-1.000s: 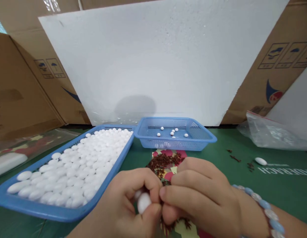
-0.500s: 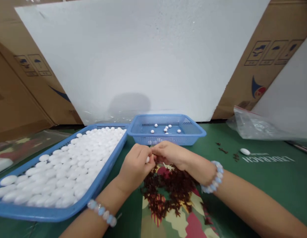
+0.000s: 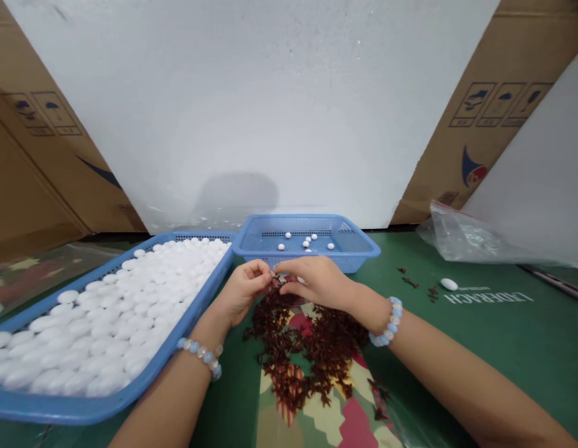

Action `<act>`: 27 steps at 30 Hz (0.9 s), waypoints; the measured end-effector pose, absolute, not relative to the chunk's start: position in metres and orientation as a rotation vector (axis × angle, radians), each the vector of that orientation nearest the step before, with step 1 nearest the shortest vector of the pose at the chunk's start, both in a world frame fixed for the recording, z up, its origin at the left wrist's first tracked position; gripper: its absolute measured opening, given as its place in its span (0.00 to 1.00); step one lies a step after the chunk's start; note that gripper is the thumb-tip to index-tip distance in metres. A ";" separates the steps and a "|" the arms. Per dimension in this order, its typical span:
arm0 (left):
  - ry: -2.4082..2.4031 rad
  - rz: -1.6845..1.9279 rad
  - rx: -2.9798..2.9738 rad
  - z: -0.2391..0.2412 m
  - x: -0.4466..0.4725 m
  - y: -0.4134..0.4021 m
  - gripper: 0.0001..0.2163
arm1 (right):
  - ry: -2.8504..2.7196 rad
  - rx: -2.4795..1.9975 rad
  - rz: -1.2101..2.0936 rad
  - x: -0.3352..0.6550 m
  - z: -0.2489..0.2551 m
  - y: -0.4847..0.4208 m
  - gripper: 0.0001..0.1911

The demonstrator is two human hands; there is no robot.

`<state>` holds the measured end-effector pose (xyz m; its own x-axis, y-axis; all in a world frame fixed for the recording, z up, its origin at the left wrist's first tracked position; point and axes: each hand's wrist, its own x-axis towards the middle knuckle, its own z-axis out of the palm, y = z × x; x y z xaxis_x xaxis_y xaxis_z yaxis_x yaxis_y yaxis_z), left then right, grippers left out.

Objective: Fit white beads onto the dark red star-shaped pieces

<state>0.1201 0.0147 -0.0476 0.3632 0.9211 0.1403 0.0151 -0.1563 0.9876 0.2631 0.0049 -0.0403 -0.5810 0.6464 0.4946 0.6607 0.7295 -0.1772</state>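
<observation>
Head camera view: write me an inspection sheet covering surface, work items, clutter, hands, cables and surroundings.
Surface: green tabletop with white lettering; patterned sheet on it.
Work items: dark reddish-brown pieces heaped on the sheet; blue tray at left, spread with white ovals; blue basket holding a few.
Clutter: loose white oval, brown bits and clear bag at right.
Hands: left hand and right hand, fingers close together; what they hold is unclear.
Cables: nothing seen.
Surroundings: white board behind; cardboard at both sides.

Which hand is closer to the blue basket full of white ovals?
Left. The left hand is just to the right of that basket; the right hand is farther right, beyond the left.
</observation>
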 end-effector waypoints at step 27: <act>0.904 1.011 1.556 -0.053 0.119 0.017 0.04 | -2.553 -0.999 0.361 0.262 -0.032 0.005 0.10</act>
<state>0.1187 0.0168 -0.0528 0.3639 0.9179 0.1581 0.0555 -0.1908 0.9801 0.2621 0.0047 -0.0321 -0.6783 0.6915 0.2486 0.5956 0.7155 -0.3651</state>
